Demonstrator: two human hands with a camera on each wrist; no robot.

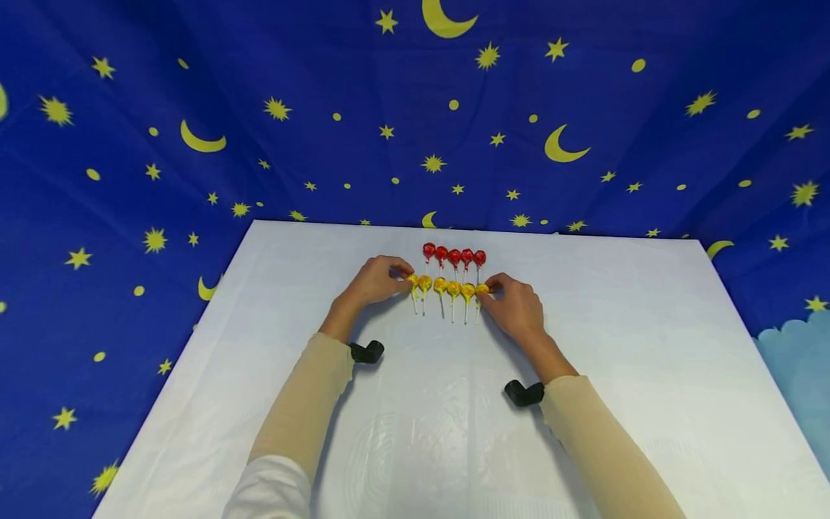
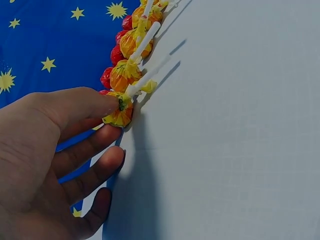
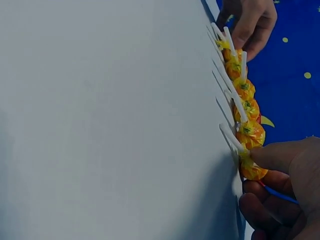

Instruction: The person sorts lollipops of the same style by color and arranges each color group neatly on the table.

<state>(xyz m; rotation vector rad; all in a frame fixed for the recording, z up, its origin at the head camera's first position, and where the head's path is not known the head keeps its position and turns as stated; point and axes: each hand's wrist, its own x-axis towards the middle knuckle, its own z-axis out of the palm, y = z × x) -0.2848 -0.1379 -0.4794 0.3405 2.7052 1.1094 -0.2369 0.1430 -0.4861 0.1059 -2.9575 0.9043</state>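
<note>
Several yellow-wrapped lollipops [image 1: 454,289] lie side by side in a row on the white table, their white sticks pointing toward me. At the row's left end, my left hand [image 1: 379,280] pinches the head of the outermost yellow lollipop [image 2: 119,114] between thumb and index finger. My right hand [image 1: 516,306] pinches the yellow lollipop [image 3: 253,169] at the right end the same way. Just beyond, a second row holds several red lollipops [image 1: 455,256], untouched by either hand. In the left wrist view, the yellow heads partly hide the red ones.
The white table [image 1: 421,432] extends to both sides and toward me. Behind its far edge hangs a blue cloth [image 1: 363,151] with yellow moons and stars. A black angled piece [image 1: 368,352] sits at the left wrist, another black piece [image 1: 524,393] at the right.
</note>
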